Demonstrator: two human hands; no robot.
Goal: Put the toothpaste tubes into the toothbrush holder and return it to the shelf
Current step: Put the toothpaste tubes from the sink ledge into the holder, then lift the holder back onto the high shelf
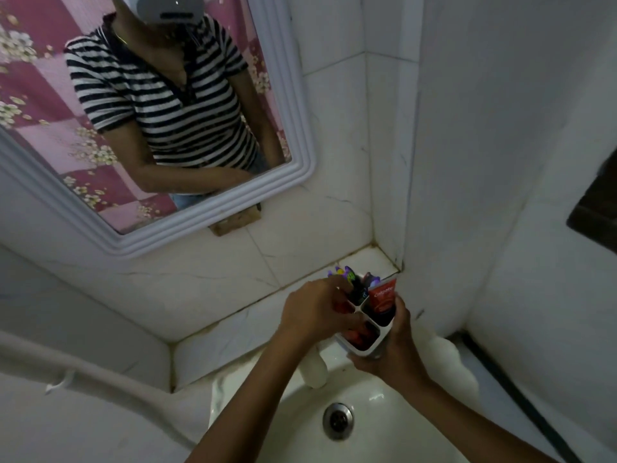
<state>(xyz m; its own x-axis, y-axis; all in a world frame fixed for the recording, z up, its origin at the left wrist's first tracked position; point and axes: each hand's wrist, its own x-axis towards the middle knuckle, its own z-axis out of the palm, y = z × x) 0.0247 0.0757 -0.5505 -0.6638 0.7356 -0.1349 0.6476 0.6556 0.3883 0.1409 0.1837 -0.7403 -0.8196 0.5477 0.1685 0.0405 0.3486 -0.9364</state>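
Both hands clamped on toothbrush holder above sink edge; tiled shelf just behind.

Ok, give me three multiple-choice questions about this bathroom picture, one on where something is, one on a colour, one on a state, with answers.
1. Where is the toothbrush holder?
A. on the shelf
B. held above the sink
C. in the sink bowl

2. What colour is the toothpaste tube?
A. red
B. blue
C. green

3. What is the right hand doing?
A. hanging free
B. gripping the holder
C. touching the mirror

Answers: 1 B, both hands hold it over the sink, short of the shelf. 2 A, its printed face is red. 3 B, its fingers wrap the holder's side while the left hand reaches into it.
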